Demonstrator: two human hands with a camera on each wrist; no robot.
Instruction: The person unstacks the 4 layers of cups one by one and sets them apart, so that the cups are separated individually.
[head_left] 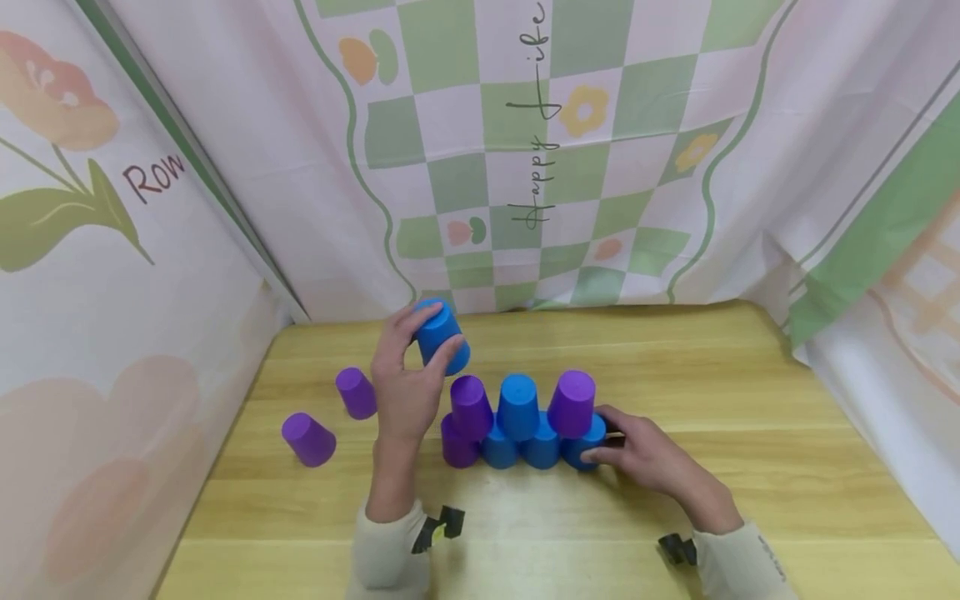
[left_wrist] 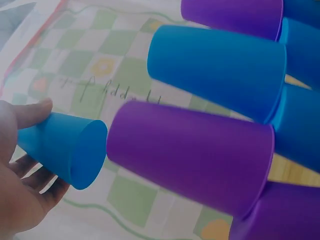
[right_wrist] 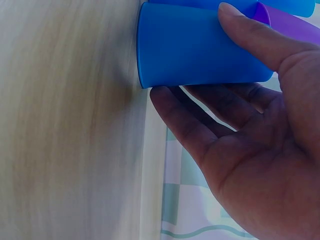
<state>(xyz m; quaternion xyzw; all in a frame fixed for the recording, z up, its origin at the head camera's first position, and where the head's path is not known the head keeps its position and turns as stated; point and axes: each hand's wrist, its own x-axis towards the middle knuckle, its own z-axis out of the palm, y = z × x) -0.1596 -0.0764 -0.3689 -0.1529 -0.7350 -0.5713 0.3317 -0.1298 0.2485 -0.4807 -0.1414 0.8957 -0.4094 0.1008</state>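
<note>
My left hand (head_left: 408, 396) holds a blue cup (head_left: 442, 337) upside down, raised behind the left end of a cup stack. In the left wrist view, thumb and fingers lie on opposite sides of that blue cup (left_wrist: 65, 147). The stack's upper row has a purple cup (head_left: 472, 408), a blue cup (head_left: 518, 407) and another purple cup (head_left: 572, 404), all inverted. Below them stand a purple cup (head_left: 459, 443) and several blue cups. My right hand (head_left: 648, 454) grips the bottom row's right-end blue cup (right_wrist: 200, 45), thumb on one side, fingers along another.
Two purple cups, one nearer (head_left: 309, 439) and one farther back (head_left: 356, 393), stand inverted to the left of my left forearm. A wooden table (head_left: 562, 533) lies under everything. Patterned cloth (head_left: 517, 167) hangs behind the table and at both sides.
</note>
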